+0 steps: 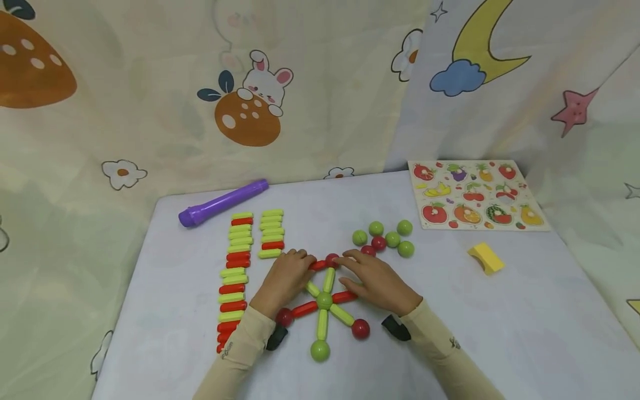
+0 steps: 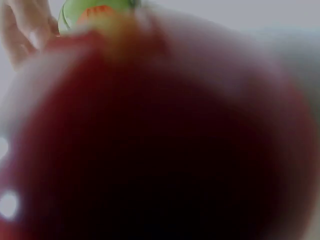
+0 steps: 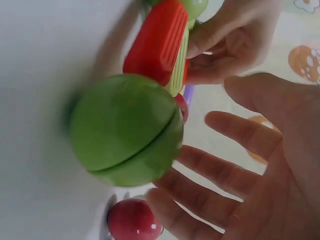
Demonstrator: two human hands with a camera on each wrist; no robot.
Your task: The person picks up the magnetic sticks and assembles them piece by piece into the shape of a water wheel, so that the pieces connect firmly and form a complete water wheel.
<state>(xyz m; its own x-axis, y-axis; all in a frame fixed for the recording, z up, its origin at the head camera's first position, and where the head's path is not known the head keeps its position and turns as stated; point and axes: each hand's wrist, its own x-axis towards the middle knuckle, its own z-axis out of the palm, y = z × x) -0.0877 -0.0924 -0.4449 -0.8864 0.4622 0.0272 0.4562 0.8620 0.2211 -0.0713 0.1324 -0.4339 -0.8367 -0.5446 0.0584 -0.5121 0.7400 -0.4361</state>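
A star-like frame of red and green rods spreads from a green centre ball (image 1: pixel 324 300), with red and green balls on several rod ends. At its far side my left hand (image 1: pixel 284 279) pinches a red rod (image 1: pixel 317 265) that meets a red ball (image 1: pixel 332 260). My right hand (image 1: pixel 379 279) reaches to that ball with its fingertips; in the right wrist view its fingers are spread, beside a large green ball (image 3: pixel 127 130) and a red rod (image 3: pixel 157 42). A blurred red ball (image 2: pixel 160 150) fills most of the left wrist view.
Loose red and green rods (image 1: pixel 233 285) lie in two columns on the left. Green and red balls (image 1: pixel 392 239) cluster behind the right hand. A purple stick (image 1: pixel 223 203), a fruit picture board (image 1: pixel 475 194) and a yellow arched block (image 1: pixel 486 259) lie farther out.
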